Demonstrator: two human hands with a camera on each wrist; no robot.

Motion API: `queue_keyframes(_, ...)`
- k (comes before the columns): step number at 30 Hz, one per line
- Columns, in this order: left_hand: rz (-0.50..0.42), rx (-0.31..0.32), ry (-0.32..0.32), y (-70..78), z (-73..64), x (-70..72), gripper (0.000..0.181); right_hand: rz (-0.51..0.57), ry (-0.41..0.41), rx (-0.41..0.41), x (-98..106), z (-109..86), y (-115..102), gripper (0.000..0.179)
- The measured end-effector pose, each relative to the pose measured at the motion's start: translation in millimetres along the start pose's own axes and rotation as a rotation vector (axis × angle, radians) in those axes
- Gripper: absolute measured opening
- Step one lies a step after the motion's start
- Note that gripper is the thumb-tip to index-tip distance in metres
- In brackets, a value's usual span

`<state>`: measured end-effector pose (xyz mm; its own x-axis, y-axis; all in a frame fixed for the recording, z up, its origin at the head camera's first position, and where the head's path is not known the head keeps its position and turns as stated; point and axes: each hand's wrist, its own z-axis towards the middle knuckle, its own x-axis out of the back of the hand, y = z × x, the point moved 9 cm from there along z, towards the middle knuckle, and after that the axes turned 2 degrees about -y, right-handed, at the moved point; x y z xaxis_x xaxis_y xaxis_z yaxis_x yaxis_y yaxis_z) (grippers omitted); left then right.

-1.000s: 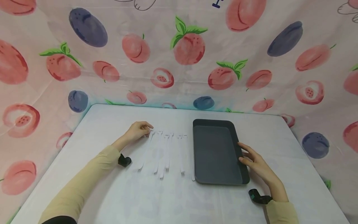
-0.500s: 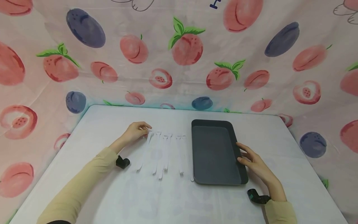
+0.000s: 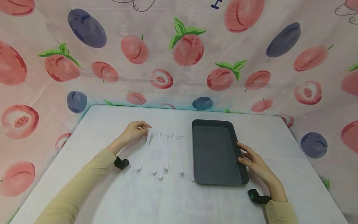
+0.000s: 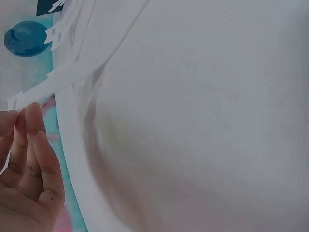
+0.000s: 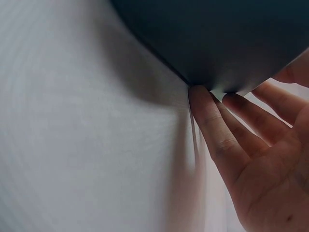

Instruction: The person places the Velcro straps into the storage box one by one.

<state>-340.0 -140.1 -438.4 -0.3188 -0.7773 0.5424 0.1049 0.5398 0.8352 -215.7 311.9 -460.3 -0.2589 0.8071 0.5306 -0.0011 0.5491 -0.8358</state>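
Note:
My left hand (image 3: 136, 130) pinches the notched far end of a thin white strip (image 3: 145, 150), the leftmost of several. In the left wrist view this strip (image 4: 72, 77) runs from the thumb and fingertips, its held end raised off the table. Other white strips (image 3: 166, 152) lie side by side to its right, each with a notched or T-shaped far end. A dark grey rectangular baking pan (image 3: 218, 152) stands right of the strips. Against its right side rest the fingertips of my right hand (image 3: 255, 163), fingers fairly straight; the right wrist view shows them at the pan's wall (image 5: 207, 48).
A white cloth covers the table (image 3: 173, 202). Behind it hangs a fruit-printed curtain (image 3: 165, 37), which also runs along both sides. One strip (image 3: 192, 174) lies right along the pan's left edge. A black wrist camera (image 3: 121, 162) sits beside the left wrist.
My left hand has shifted slightly left, and the pinched strip's far end has come along with it. The pan, the other strips and my right hand keep their places.

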Motion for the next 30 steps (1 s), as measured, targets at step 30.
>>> queue_keyframes(30,-0.13,-0.025,0.078,25.9,-31.6,12.4,0.027,-0.017,-0.005,0.014,-0.8,1.9,1.6,0.064)
